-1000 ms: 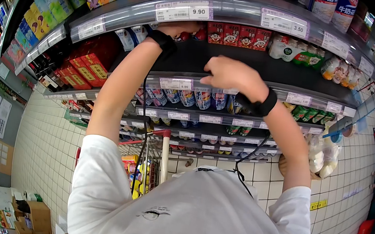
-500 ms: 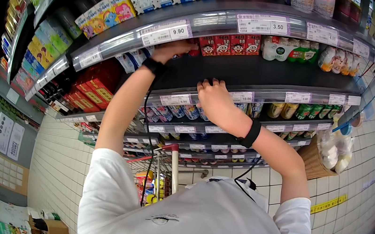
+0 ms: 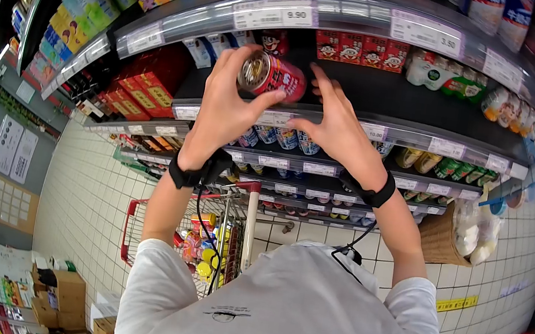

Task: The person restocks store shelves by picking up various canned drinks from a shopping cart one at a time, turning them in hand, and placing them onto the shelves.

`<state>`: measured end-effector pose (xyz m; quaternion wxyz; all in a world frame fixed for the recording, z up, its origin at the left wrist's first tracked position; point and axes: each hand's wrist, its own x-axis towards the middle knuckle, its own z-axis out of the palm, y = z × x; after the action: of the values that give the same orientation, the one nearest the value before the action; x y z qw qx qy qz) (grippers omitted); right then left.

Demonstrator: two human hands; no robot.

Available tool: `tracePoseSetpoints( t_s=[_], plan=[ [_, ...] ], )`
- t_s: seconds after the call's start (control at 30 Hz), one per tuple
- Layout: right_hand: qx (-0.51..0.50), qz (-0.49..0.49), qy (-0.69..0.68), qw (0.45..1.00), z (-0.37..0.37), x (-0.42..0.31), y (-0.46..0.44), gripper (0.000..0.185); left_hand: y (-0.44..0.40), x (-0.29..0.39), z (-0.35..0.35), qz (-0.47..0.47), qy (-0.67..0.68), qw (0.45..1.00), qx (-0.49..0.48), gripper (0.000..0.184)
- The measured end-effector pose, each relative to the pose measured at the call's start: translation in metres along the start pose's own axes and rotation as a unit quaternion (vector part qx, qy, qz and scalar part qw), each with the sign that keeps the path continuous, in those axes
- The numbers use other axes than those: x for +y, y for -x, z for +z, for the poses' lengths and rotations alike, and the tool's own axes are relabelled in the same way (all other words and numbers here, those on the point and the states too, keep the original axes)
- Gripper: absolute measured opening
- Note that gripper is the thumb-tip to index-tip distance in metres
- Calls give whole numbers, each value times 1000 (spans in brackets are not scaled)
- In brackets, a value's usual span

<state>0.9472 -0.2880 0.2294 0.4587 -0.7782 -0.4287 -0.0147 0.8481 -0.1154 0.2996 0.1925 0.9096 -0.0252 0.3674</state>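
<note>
A red can (image 3: 282, 81) lies tilted on its side in my left hand (image 3: 228, 97), whose fingers and thumb wrap its silver-topped end. My right hand (image 3: 340, 126) is just right of the can, fingers and thumb spread, with a small gap between it and the can. Both are in front of the dark shelf (image 3: 384, 101). Behind the can, another red can (image 3: 274, 41) stands deeper on that shelf. Red cartons (image 3: 364, 50) form a row to its right.
Shrink-wrapped bottles (image 3: 443, 75) stand on the shelf's right part, red boxes (image 3: 147, 80) at its left. The upper shelf edge (image 3: 361, 18) overhangs it. A shopping cart (image 3: 249, 225) with goods is below, near my body. A woven basket (image 3: 444, 237) stands at the right.
My left hand has come out from under the upper shelf with the red can in it. My right hand has lifted off the shelf edge and spread beside the can.
</note>
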Motion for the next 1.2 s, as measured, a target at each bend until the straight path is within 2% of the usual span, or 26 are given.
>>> tracePoseSetpoints(
  t_s=[0.03,0.07,0.1,0.17,0.23,0.3,0.37,0.4,0.53,0.63,0.7,0.77,0.83,0.9,0.97,1.0,1.1,1.2],
  plan=[
    [43,-55,-55,996,2,-2,0,85,8,4,-7,6,8,1000,-6,67],
    [21,-88,-77,993,2,-7,0,98,17,9,-13,-23,62,998,-9,66],
    [13,-91,-78,993,6,-10,-1,98,25,13,-16,-51,117,992,-11,65],
    [20,-195,-141,970,16,-16,1,100,36,20,-23,-65,208,976,-16,65],
    [5,-191,-168,967,24,-24,7,99,43,22,-25,-50,211,976,19,69],
    [43,-224,-213,950,35,-27,10,90,50,26,-24,-59,226,971,39,68],
    [33,-210,-224,951,39,-30,14,91,56,24,-22,-43,230,969,83,64],
    [35,-218,-238,946,42,-30,15,92,57,20,-23,1,201,975,92,60],
    [18,-229,-302,925,42,-35,22,94,63,23,-33,69,158,981,90,57],
    [4,-227,-332,915,39,-39,29,95,68,26,-37,117,139,979,92,67],
    [-12,-163,-434,886,41,-38,34,94,73,28,-39,150,158,975,45,88],
    [-22,-146,-469,871,38,-42,40,91,73,33,-38,171,58,983,22,91],
    [-65,-69,-563,821,29,-50,45,86,77,30,-29,141,49,988,26,91],
    [-101,-67,-550,826,24,-50,49,87,73,20,-22,176,36,982,54,91],
    [-102,-108,-521,840,19,-52,51,92,72,24,-24,187,72,977,72,90],
    [-111,-120,-510,844,16,-52,51,100,74,25,-23,172,75,979,85,90],
    [-68,-210,-331,918,2,-56,49,109,76,18,-17,145,102,978,112,92],
    [-63,-237,-244,938,-2,-54,48,108,72,18,-16,103,233,964,74,92]
  ],
)
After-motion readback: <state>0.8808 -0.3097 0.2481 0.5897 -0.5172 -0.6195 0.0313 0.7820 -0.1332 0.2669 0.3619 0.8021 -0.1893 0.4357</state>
